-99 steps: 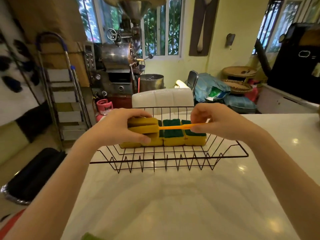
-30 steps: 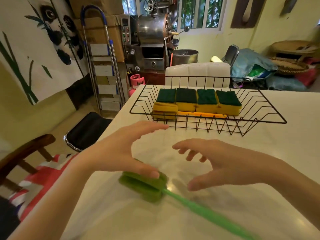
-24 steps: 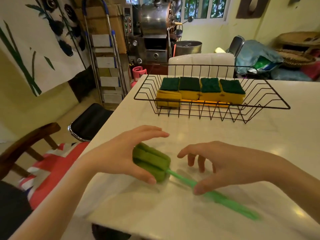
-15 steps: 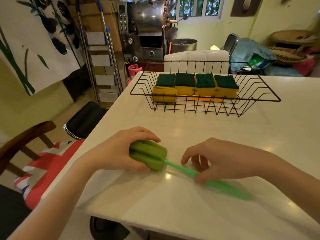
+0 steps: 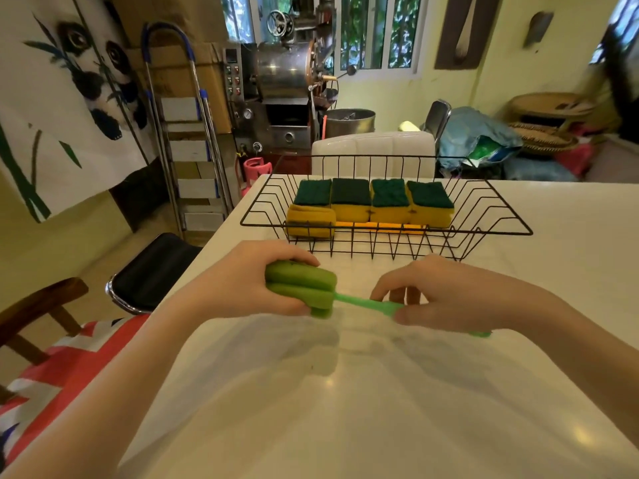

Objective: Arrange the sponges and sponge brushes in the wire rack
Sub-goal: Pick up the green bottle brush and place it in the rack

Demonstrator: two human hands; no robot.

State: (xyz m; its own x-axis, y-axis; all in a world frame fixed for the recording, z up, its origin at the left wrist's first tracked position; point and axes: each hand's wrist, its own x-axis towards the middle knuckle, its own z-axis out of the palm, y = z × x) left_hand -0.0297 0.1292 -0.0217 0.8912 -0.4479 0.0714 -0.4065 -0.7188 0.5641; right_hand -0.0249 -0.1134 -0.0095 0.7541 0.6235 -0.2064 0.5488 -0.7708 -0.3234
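Note:
A black wire rack (image 5: 491, 216) stands on the white table (image 5: 345, 409), holding a row of several yellow sponges with dark green tops (image 5: 371, 198). In front of them in the rack lies a yellow sponge brush (image 5: 309, 222) with an orange handle. Just short of the rack I hold a green sponge brush (image 5: 301, 286) a little above the table. My left hand (image 5: 249, 285) grips its sponge head. My right hand (image 5: 446, 295) pinches its green handle, whose tip sticks out past my wrist.
A white chair back (image 5: 373, 146) stands behind the rack. Left of the table are a black stool (image 5: 152, 267), a wooden chair with a flag-patterned cloth (image 5: 52, 368) and a stepladder (image 5: 186, 140). A metal roasting machine (image 5: 287, 84) stands at the back.
Both hands closed on the green sponge brush and lifted it off the table toward the rack. Earlier still, the yellow brush was laid into the rack.

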